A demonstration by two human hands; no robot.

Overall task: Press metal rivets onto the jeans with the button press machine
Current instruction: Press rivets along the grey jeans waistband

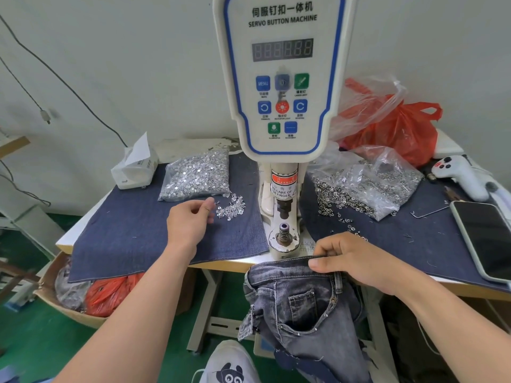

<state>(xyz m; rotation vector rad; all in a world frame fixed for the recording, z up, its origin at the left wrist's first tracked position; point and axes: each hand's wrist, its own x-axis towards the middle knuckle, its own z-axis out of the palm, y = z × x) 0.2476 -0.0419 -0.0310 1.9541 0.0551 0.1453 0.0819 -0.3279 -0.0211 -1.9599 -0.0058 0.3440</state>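
Head view shows the jeans (pixel 301 305) hanging from the front edge of the table (pixel 453 288), just below the press, with the waistband lifted to the table edge. The right hand (pixel 356 264) holds this waistband; the thumb lies along the top hem and the other fingers curl over it from behind. The denim is soft and limp, so it will fold and slide unless it is kept tight. I judge the thick waistband or the pocket seam to be the best place to take hold, because several layers there give some stiffness. Small rivets already shine along the pocket opening.

The left hand (pixel 190 219) is over the loose rivets (pixel 231 208) spilled in front of their clear bag (pixel 197 175). Its fingers are bent, and thumb and forefinger come together as if pinching one piece, but I cannot tell whether a rivet is really between them. These pieces are tiny, light and smooth, so they will slip easily; a fingertip pinch is needed.

Between the hands stands the lower die (pixel 284 234) of the button press machine (pixel 282 78). Its panel reads "SERVO BUTTON MACHINE" under Chinese characters, with a dark number display and a button marked "MENU". A red label says "WARNING", and below it "CARE OF" and "FINGER" are readable.

To the right lie a bag of ring-shaped metal parts (pixel 367 186) and a phone (pixel 486 239).
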